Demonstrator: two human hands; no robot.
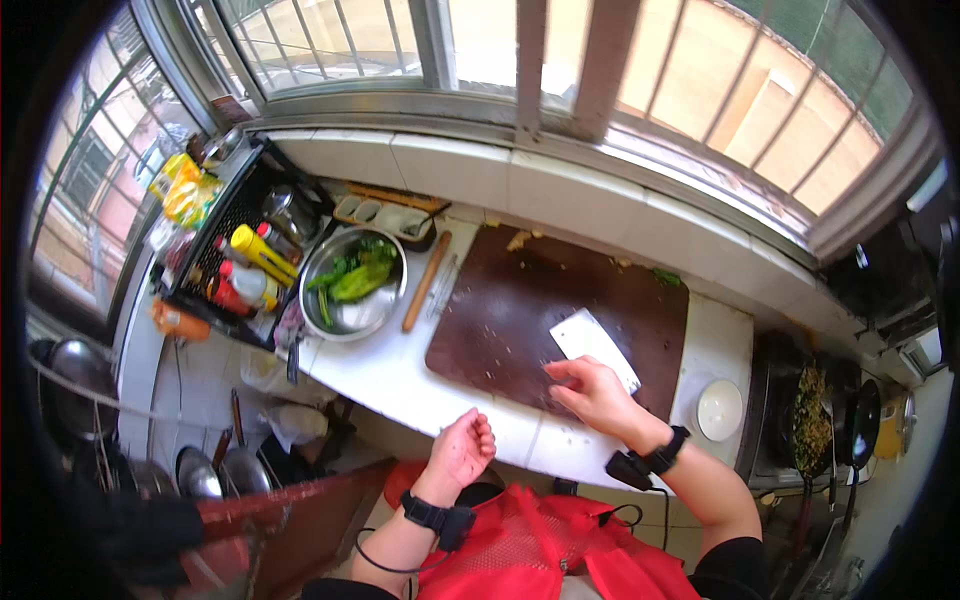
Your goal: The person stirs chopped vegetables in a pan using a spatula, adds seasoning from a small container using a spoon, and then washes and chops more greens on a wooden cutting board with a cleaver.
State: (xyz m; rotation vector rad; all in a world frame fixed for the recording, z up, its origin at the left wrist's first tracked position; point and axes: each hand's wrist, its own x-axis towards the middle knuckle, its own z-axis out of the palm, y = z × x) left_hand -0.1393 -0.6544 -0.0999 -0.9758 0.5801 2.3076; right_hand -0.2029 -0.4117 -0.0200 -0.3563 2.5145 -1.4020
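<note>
My left hand (462,452) is in front of the counter's near edge, palm turned up and fingers curled in; nothing shows in it. Over the near right part of a dark brown cutting board (500,300) is my right hand (592,393), its fingers bent and apart, with nothing visible between them. Beside and partly beneath that hand lies a pale, wide rectangular blade (592,340), apparently a cleaver; its handle is hidden. Small scraps dot the board, and a few pale pieces (520,240) lie along its far edge.
Left of the board are a wooden rolling pin (428,282) and a steel bowl (398,295) with green peppers (362,280). Bottles (262,255) fill a black rack. A white bowl (719,410) stands right, before a wok (812,420) of chopped food on the stove.
</note>
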